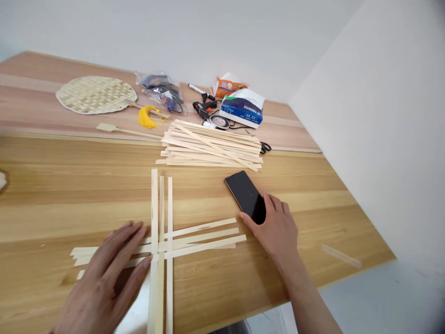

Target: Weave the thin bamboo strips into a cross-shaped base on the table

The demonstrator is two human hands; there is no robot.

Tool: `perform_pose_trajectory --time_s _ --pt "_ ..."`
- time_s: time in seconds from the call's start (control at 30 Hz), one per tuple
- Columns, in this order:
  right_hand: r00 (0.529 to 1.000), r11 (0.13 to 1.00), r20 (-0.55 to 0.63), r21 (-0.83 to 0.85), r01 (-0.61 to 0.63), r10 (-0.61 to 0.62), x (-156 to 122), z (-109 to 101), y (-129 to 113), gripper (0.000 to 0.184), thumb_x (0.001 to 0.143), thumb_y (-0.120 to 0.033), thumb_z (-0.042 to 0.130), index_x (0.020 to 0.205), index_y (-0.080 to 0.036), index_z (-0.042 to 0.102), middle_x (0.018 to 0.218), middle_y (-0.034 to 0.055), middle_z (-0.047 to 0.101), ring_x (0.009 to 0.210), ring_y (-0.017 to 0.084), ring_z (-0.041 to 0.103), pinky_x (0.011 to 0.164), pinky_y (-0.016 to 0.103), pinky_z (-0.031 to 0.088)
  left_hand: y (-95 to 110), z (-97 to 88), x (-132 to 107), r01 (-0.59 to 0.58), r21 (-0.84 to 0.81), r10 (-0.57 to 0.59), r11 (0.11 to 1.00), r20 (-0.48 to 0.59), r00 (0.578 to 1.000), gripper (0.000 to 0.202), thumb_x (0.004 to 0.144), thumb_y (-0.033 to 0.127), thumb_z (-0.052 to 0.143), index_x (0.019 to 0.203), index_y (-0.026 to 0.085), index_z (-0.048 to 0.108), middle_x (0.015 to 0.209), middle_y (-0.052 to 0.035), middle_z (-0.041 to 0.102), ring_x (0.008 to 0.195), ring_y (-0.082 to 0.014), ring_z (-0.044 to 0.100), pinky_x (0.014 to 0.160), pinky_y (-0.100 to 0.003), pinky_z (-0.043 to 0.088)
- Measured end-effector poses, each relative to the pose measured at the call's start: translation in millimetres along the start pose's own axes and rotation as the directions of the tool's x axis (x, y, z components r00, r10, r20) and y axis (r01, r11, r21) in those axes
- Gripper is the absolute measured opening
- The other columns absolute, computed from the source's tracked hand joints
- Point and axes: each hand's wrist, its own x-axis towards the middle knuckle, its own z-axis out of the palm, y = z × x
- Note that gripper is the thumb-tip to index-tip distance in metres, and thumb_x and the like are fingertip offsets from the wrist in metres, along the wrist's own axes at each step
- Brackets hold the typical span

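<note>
Several pale bamboo strips (194, 241) lie crossed in a small woven grid on the wooden table (69, 185). My left hand (104, 278) rests flat on the left ends of the horizontal strips, fingers stretched out. My right hand (274, 229) curls around the near end of a black phone (246, 195) lying on the table, thumb at its left edge and fingers on its right.
A pile of loose bamboo strips (212, 146) lies behind the grid. Farther back are a woven fan (95, 94) with a yellow tassel (147, 117), a plastic bag (162, 90), a glue gun (203, 107), tape (219, 122), tissue pack (241, 109), scissors (265, 147). A stray strip (340, 256) lies at the right edge.
</note>
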Motion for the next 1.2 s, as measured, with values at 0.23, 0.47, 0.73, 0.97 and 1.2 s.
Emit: perform_pose_trajectory --time_s 0.23,0.47,0.73,0.97,1.2 --pt "0.98 0.989 0.148 -0.069 -0.127 0.136 18.5 -9.6 -22.1 0.058 0.074 -0.054 0.067 0.117 -0.016 0.059 0.119 0.0157 0.061 0.111 0.035 0.055 0.088 0.046 0.049 2.8 -2.5 2.2 -0.009 0.02 0.009 1.0 -0.011 1.0 0.051 0.097 0.044 0.045 0.146 0.03 0.041 0.143 -0.0063 0.052 0.132 -0.0303 0.05 0.111 -0.052 0.045" --pt "0.971 0.984 0.173 -0.081 -0.156 0.168 17.7 -10.4 -25.1 0.059 0.075 -0.054 0.067 0.118 -0.015 0.057 0.119 0.0161 0.06 0.113 0.035 0.053 0.089 0.045 0.048 3.7 -1.3 2.9 -0.033 0.03 0.034 0.999 -0.03 0.999 0.05 0.098 0.042 0.045 0.145 0.027 0.041 0.142 -0.0082 0.053 0.131 -0.0313 0.051 0.107 -0.054 0.048" --pt "0.968 0.984 0.18 -0.071 -0.162 0.172 17.9 -10.1 -24.0 0.066 0.074 -0.055 0.067 0.123 -0.011 0.057 0.122 0.0173 0.06 0.115 0.036 0.053 0.093 0.047 0.047 2.4 -1.7 2.6 -0.056 0.04 0.057 0.998 -0.044 0.997 0.051 0.098 0.041 0.045 0.146 0.025 0.041 0.142 -0.0091 0.053 0.131 -0.0308 0.051 0.106 -0.054 0.049" --pt "0.95 0.957 0.117 -0.082 -0.28 0.288 10.4 -20.0 2.4 0.063 0.073 -0.057 0.066 0.118 -0.014 0.063 0.118 0.0159 0.063 0.115 0.035 0.054 0.089 0.045 0.049 1.2 -1.5 2.5 -0.06 0.013 0.06 0.998 -0.054 0.997 0.052 0.097 0.041 0.047 0.146 0.027 0.041 0.141 -0.0078 0.054 0.129 -0.0314 0.053 0.106 -0.055 0.049" --pt "0.864 0.832 -0.05 -0.249 -0.496 0.501 0.8 -43.5 100.7 0.075 0.069 -0.07 0.059 0.114 -0.011 0.068 0.112 0.0191 0.066 0.109 0.036 0.059 0.091 0.044 0.049 -7.8 8.4 -2.9 -0.007 -0.131 -0.004 0.991 -0.077 0.997 0.055 0.094 0.048 0.045 0.149 0.039 0.037 0.146 -0.0003 0.05 0.128 -0.0374 0.053 0.107 -0.066 0.045"
